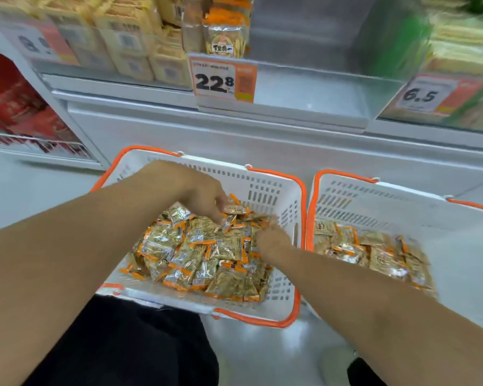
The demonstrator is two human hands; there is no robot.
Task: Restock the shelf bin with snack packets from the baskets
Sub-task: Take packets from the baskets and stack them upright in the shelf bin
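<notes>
- My left hand (pixel 204 196) pinches gold-and-orange snack packets (pixel 207 246) near the white slotted basket's (pixel 262 174) far wall.
- My right hand (pixel 271 238) curls into packets beside its right rim.
- The clear shelf bin (pixel 304 87) above stands open.

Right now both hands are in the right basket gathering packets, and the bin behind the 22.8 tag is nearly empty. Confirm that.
Wrong basket. The head view shows the left hand and right hand in the left basket, gathering packets. The rest holds: the bin behind the 22.8 tag is nearly empty.
</notes>
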